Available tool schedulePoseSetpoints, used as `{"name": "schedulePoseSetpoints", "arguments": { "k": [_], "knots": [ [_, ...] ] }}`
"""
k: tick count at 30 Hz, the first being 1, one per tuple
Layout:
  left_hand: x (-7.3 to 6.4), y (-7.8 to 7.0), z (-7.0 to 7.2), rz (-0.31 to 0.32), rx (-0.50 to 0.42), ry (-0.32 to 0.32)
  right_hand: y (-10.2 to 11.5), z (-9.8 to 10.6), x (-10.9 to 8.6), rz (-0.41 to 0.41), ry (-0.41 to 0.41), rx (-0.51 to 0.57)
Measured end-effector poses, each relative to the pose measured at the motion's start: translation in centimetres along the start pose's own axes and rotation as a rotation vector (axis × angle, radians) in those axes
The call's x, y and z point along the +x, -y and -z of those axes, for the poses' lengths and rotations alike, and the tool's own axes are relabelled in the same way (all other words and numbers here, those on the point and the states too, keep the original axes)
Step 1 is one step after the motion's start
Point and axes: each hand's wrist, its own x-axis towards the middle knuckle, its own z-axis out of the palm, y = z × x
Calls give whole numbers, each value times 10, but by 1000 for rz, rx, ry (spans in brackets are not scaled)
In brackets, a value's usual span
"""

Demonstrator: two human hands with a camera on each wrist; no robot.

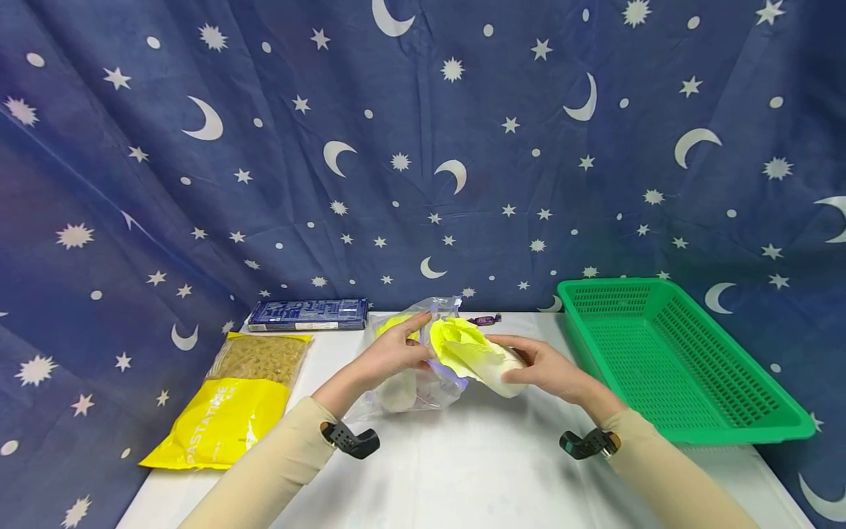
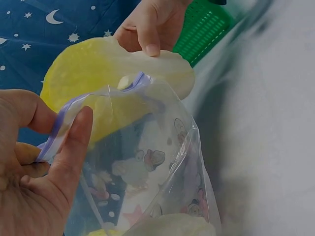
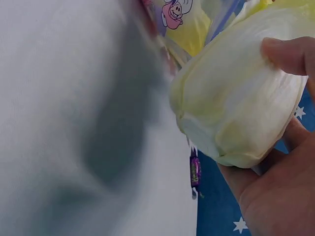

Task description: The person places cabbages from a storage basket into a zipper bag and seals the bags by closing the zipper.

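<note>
My right hand (image 1: 543, 366) grips a small napa cabbage (image 1: 487, 365) by its pale white base, thumb on one side and fingers on the other. Its yellow leafy end tilts toward the mouth of a clear zip bag (image 2: 142, 162) printed with small cartoon figures. With thumb and fingers, my left hand (image 1: 395, 347) pinches the bag's purple zip edge (image 2: 74, 102). Inside the bag lies another pale, yellow-tipped piece (image 2: 172, 225). In the left wrist view the held cabbage overlaps the bag's rim, and my right hand (image 2: 152, 24) appears behind it.
To the right stands a green plastic basket (image 1: 740, 419). A yellow pasta bag (image 1: 218, 426) lies at the left, with a dark blue flat packet (image 1: 308, 314) behind it. A purple-wrapped candy (image 1: 485, 320) sits near the table's back edge, before a star-patterned curtain (image 1: 423, 147).
</note>
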Motion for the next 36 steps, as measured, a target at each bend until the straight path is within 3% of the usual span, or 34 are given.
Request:
{"name": "schedulePoseSetpoints", "arguments": {
  "k": [10,19,28,36],
  "knots": [
    [1,-1,-2,1,13,-10,6,2,3,-9,2,-234],
    [2,0,-4,2,3,-24,11,-1,4,32,61,-293],
    [1,-1,-4,-12,7,-21,20,-3,9,74,107,-452],
    [2,1,-6,-37,53,12,29,-4,21,61,142,-598]
  ]
}}
